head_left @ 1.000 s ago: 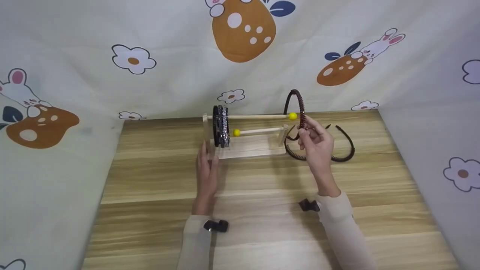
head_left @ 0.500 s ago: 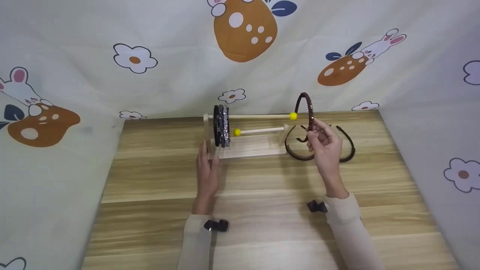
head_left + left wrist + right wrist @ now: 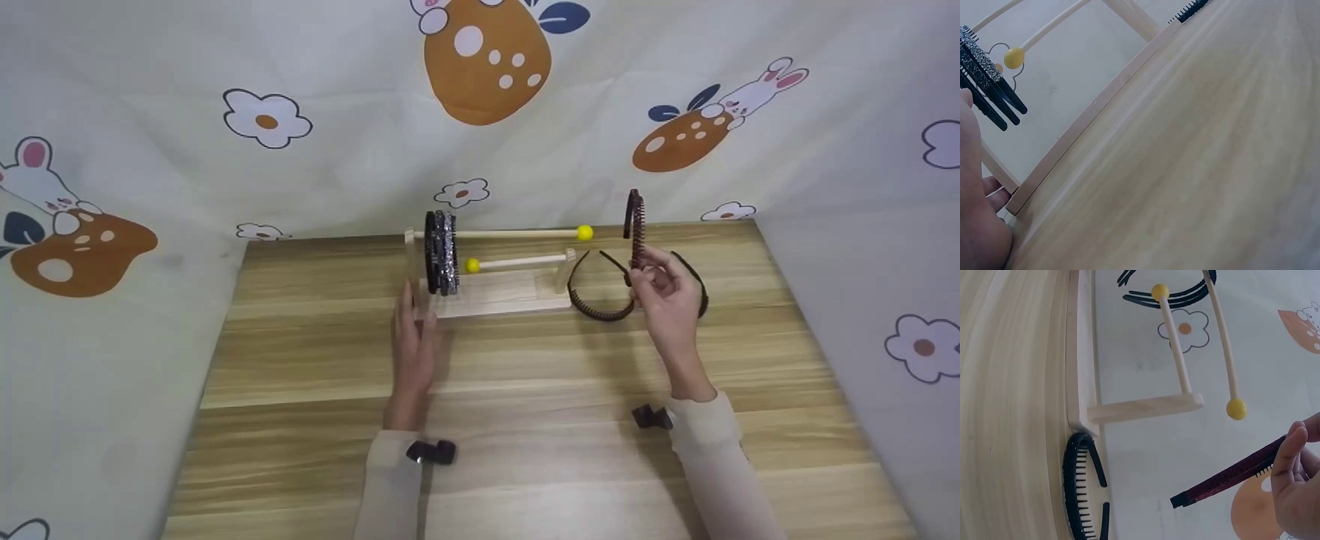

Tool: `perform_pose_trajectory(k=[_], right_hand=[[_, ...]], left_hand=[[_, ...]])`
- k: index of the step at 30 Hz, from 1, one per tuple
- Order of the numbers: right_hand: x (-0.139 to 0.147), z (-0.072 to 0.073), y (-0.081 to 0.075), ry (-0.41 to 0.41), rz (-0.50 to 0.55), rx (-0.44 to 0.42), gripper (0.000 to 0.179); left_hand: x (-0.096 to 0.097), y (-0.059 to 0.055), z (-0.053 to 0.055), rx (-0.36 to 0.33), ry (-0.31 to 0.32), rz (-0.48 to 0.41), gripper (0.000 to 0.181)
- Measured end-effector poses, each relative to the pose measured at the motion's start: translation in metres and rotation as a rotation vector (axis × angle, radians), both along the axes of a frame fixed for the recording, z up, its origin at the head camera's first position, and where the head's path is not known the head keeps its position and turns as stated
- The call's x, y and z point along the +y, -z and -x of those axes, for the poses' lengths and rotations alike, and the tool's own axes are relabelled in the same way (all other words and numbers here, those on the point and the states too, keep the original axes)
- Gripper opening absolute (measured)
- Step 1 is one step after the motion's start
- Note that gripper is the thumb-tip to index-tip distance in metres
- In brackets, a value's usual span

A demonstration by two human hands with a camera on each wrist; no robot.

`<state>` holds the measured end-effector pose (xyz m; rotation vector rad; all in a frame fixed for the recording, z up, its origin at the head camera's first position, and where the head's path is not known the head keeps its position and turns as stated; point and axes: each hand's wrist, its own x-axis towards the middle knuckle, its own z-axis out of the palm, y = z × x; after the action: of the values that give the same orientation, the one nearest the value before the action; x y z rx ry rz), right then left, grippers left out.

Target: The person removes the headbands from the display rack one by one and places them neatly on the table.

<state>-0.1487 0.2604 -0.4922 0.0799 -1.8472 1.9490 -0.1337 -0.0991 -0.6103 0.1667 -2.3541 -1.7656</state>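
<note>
My right hand [image 3: 667,296] pinches a dark reddish-brown toothed headband [image 3: 638,225] between thumb and fingers. The headband is raised, right of a wooden stand [image 3: 495,304] with two rods tipped by yellow balls [image 3: 584,232]. In the right wrist view, a gap separates this headband [image 3: 1230,475] from the rod ends. Several black and glittery headbands [image 3: 442,253] hang at the left end of the longer rod. My left hand [image 3: 415,349] rests with fairly straight fingers against the stand's left end; in the left wrist view, fingertips [image 3: 998,197] show beside the base corner.
A dark toothed headband [image 3: 600,313] lies on the table beside the stand's right end. Another dark headband [image 3: 697,285] lies partly hidden behind my right hand. The wood-grain table [image 3: 525,420] meets a printed cloth backdrop [image 3: 360,165] behind the stand.
My right hand has moved right with the brown headband, away from the longer rod's ball, and the headband has turned more edge-on. The left hand and stand stay in place.
</note>
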Motion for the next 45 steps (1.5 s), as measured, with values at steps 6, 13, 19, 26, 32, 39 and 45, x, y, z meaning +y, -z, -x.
perform_pose_trajectory(k=[6, 13, 19, 26, 32, 39, 45], right_hand=[[0.01, 0.0, 0.001, 0.024, -0.022, -0.004, 0.031], [0.021, -0.002, 0.002, 0.054, -0.04, -0.01, 0.031], [0.032, -0.005, 0.002, 0.095, -0.042, -0.042, 0.033], [0.046, -0.007, 0.004, 0.125, -0.025, -0.066, 0.024], [0.06, -0.009, 0.005, 0.17, -0.014, -0.127, 0.017], [0.077, -0.012, 0.007, 0.253, -0.028, -0.22, 0.009], [0.091, -0.013, 0.013, 0.293, -0.022, -0.262, 0.014]], left_hand=[[-0.001, 0.001, 0.001, 0.012, 0.004, 0.001, 0.07], [-0.001, 0.001, 0.0, 0.011, 0.009, 0.006, 0.069], [-0.002, 0.002, 0.001, 0.002, 0.011, 0.019, 0.069], [-0.002, 0.002, 0.0, 0.011, 0.017, 0.037, 0.069], [-0.002, 0.003, 0.0, 0.004, 0.016, 0.043, 0.069], [-0.002, 0.001, 0.0, -0.004, 0.015, 0.036, 0.07], [-0.002, 0.001, 0.002, 0.004, 0.017, 0.031, 0.069]])
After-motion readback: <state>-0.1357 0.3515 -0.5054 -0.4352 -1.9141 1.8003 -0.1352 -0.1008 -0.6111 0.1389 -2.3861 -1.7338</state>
